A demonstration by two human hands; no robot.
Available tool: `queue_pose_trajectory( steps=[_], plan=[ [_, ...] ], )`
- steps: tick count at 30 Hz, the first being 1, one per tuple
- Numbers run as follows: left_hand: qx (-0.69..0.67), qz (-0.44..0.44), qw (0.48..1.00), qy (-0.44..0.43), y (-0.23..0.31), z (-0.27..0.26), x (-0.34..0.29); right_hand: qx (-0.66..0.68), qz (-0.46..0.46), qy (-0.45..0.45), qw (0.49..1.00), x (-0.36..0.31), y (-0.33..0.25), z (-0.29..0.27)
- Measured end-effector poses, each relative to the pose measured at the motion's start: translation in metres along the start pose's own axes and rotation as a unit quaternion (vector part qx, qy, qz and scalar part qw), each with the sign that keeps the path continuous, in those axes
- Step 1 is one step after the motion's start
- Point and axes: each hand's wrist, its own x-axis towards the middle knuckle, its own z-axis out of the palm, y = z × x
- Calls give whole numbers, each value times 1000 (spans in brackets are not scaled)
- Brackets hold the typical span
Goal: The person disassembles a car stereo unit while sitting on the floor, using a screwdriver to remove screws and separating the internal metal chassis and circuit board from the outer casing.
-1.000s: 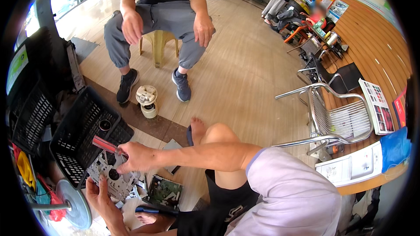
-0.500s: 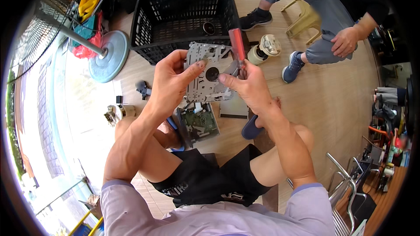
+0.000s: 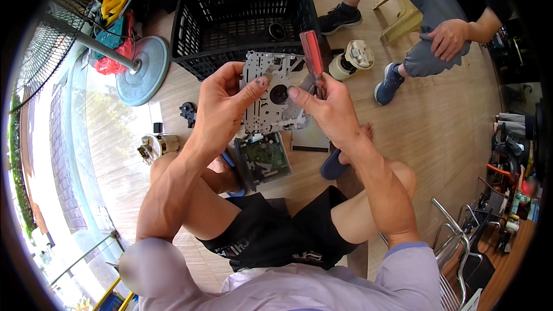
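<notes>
A flat silver disc-drive mechanism [image 3: 262, 106], full of small holes and with a round black hub near its middle, is held up in front of me. My left hand [image 3: 222, 98] is closed on its left edge, thumb on the near face and fingers behind. At the right side, my right hand [image 3: 333, 108] is closed round a red-handled screwdriver [image 3: 311, 52], its handle pointing up and away. The right thumb reaches to the mechanism beside the hub; the tool's tip is hidden. Below lies an opened metal case with a green circuit board [image 3: 264, 155].
A black plastic crate [image 3: 242, 55] with a round part inside stands just beyond my hands. A cream cylindrical part [image 3: 352, 57] lies to its right, near a seated person's shoe [image 3: 389, 83]. At left are a fan base [image 3: 142, 75] and another cylindrical part [image 3: 158, 147].
Both hands keep the same hold on the mechanism and the screwdriver. The mechanism sits very slightly higher and further left in the view, and the surroundings have shifted a little.
</notes>
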Motion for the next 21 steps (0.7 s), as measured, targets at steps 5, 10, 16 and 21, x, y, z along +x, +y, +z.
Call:
queue_pose_trajectory(
  steps=[5,10,16,21],
  plan=[
    [-16,7,1000,6,1,1,1,-24,-25,8,999,3,5,0],
    [-6,13,1000,12,1,1,2,-37,-64,16,997,5,7,-1],
    [-14,10,1000,8,1,2,2,-20,-24,23,999,4,4,-1],
    [-14,16,1000,3,0,1,3,-14,-42,18,999,4,7,0]
  ],
)
